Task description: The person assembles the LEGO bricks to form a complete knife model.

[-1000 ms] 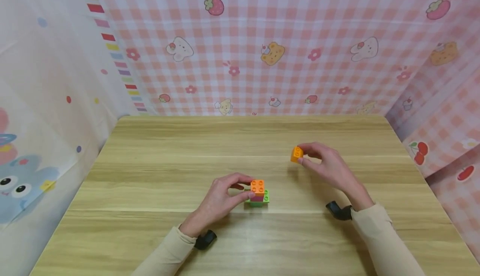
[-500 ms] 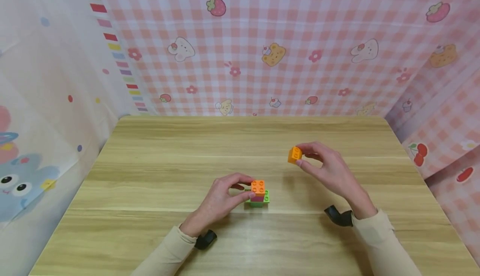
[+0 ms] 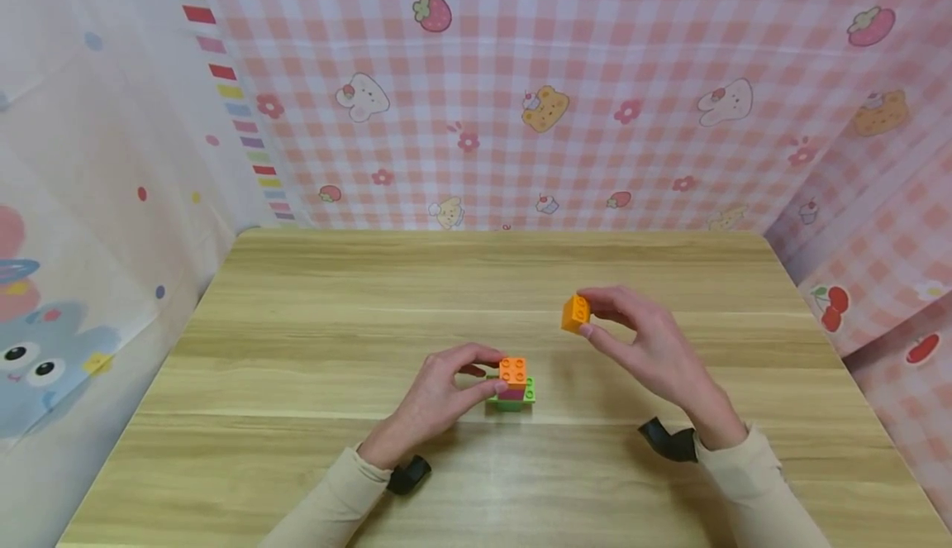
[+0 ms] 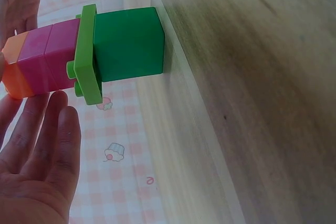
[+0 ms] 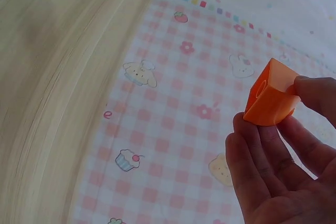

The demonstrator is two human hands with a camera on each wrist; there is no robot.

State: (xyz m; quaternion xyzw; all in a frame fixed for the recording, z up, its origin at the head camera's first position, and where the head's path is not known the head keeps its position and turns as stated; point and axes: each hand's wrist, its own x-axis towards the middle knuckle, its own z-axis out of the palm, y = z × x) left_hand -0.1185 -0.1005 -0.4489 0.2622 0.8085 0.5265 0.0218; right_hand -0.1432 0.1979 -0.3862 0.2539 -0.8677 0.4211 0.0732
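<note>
A small tower of toy building bricks stands on the table in the head view. From the left wrist view it has a dark green brick [image 4: 131, 44] at the bottom, a light green plate [image 4: 86, 59] on that, two magenta bricks [image 4: 50, 56] and an orange brick [image 3: 512, 373] on top. My left hand [image 3: 446, 399] pinches that top brick between thumb and fingers. Further back and to the right, my right hand [image 3: 647, 345] holds a second orange brick [image 3: 575, 314] in the air, tilted. Its hollow underside shows in the right wrist view, gripped by thumb and fingertips [image 5: 252, 124].
The wooden table [image 3: 335, 300] reaches back to a pink checked cloth [image 3: 476, 118] with printed figures. A white printed cloth [image 3: 89, 159] hangs at the left. Black wrist mounts [image 3: 669, 440] stick out from both sleeves.
My right hand has carried its orange brick a little to the left, toward the tower, and turned it slightly. My left hand and the tower have stayed in place.
</note>
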